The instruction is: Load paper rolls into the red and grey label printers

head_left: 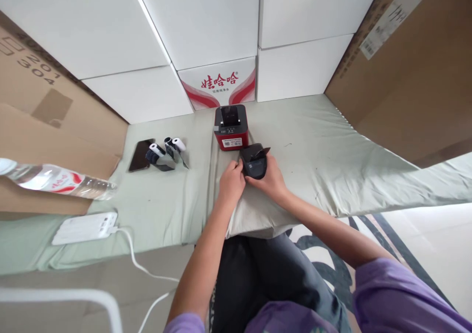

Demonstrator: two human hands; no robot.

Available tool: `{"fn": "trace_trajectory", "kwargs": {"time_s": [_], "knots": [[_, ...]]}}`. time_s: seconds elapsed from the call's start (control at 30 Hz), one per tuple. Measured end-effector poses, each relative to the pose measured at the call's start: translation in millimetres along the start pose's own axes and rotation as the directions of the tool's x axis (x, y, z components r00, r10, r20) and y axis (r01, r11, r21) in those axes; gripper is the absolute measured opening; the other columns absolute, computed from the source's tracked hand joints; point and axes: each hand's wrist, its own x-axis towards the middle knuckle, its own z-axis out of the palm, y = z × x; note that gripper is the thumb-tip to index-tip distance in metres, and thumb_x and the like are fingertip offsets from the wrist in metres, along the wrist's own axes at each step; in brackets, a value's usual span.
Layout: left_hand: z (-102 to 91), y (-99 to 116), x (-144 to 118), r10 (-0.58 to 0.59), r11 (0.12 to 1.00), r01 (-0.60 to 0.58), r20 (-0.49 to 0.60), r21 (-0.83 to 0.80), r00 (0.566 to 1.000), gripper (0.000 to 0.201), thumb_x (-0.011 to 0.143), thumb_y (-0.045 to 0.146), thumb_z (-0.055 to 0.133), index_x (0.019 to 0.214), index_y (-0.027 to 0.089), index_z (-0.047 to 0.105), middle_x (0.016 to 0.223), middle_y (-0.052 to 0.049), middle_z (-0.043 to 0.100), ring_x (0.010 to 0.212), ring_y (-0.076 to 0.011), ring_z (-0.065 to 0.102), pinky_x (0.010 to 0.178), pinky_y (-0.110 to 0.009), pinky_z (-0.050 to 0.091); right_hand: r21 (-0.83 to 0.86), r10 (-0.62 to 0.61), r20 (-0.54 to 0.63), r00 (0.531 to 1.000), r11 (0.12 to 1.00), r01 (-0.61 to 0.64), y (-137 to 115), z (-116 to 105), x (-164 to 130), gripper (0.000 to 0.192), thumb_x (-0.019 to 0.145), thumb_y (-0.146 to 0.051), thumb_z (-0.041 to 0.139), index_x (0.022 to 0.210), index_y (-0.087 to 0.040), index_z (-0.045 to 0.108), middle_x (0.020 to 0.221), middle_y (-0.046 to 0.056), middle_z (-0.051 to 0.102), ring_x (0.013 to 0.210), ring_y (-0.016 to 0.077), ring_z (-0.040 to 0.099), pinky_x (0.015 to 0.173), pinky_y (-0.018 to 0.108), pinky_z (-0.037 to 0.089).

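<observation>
Just right of centre in the frame, you have your left hand [232, 181] and right hand [272, 178] clamped on opposite sides of a small, rounded, black plastic device [256, 168], immediately below a boxy red-and-black printer [233, 140]. Expect the device to be light, stiff and slightly slippery. Grip its solid body; its thin, dark, raised flap [262, 153] is probably fragile.

Green cloth-covered bench [302, 146] | phone [139, 157] | white-ended rolls [179, 144] | red-black machine [236, 139] | power bank [84, 228] | bottle [62, 180] | cartons [413, 87]

Head-worn view, facing forward, angled down
</observation>
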Motion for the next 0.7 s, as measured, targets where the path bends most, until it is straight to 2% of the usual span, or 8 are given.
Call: {"fn": "trace_trajectory", "kwargs": {"time_s": [0.17,0.23,0.33,0.47,0.6,0.7], "knots": [[-0.7,-8.8,8.2,0.06,0.998,-0.06,0.032,-0.001,0.998,0.04,0.087,0.003,0.049,0.107,0.02,0.08,0.099,-0.012,0.071,0.098,-0.0292,0.07,0.086,-0.04,0.058,-0.039,0.023,-0.005,1.0,0.999,-0.023,2.0,2.1,-0.7,0.093,0.063,-0.041,0.087,0.144,-0.021,0.046,0.138,0.019,0.06,0.13,0.0417,0.059,0.104,0.06,0.053],[1.0,-11.6,9.4,0.068,0.997,-0.068,0.018,-0.021,0.998,0.04,0.085,0.003,0.05,0.104,0.021,0.08,0.098,-0.011,0.072,0.097,-0.0284,0.07,0.086,-0.04,0.058,-0.051,0.031,-0.012,0.999,0.998,-0.032,4.2,3.3,-1.1,0.099,0.063,-0.041,0.088,0.148,-0.021,0.042,0.143,0.02,0.058,0.134,0.0424,0.057,0.107,0.062,0.051],[3.6,-10.3,9.2,0.024,0.997,-0.028,-0.05,-0.071,0.998,0.041,0.086,0.006,0.051,0.112,0.021,0.079,0.099,-0.01,0.073,0.096,-0.0267,0.07,0.084,-0.038,0.057,-0.03,0.039,-0.025,0.999,0.999,-0.04,6.5,4.9,-2.3,0.112,0.061,-0.042,0.089,0.156,-0.019,0.034,0.149,0.022,0.054,0.141,0.0433,0.052,0.114,0.063,0.047],[-2.6,-4.7,9.9,-0.057,0.99,0.022,-0.245,-0.14,0.968,0.032,0.087,0.012,0.053,0.107,0.019,0.076,0.096,-0.008,0.074,0.089,-0.0234,0.07,0.084,-0.036,0.056,-0.003,0.036,0.011,0.999,0.999,-0.036,4.4,5.6,-6.9,0.124,0.061,-0.044,0.09,0.162,-0.015,0.024,0.149,0.025,0.052,0.142,0.0448,0.051,0.115,0.062,0.046],[-16.4,-5.1,8.7,0.025,0.976,-0.081,-0.268,-0.201,0.963,0.018,0.085,0.015,0.056,0.088,0.021,0.072,0.085,-0.005,0.073,0.084,-0.0207,0.069,0.082,-0.034,0.057,0.012,-0.012,0.078,0.997,1.0,0.011,2.2,3.8,-10.3,0.128,0.061,-0.044,0.09,0.164,-0.014,0.02,0.149,0.025,0.053,0.142,0.0448,0.051,0.115,0.063,0.046],[-21.9,-8.3,7.7,0.081,0.965,-0.148,-0.288,-0.218,0.954,0.019,0.089,0.02,0.056,0.092,0.022,0.074,0.093,-0.007,0.077,0.094,-0.0231,0.071,0.09,-0.039,0.058,0.039,-0.041,0.081,0.996,0.999,0.038,3.9,3.0,-10.1,0.128,0.06,-0.045,0.091,0.163,-0.016,0.023,0.151,0.024,0.053,0.144,0.045,0.049,0.118,0.065,0.042]]}}
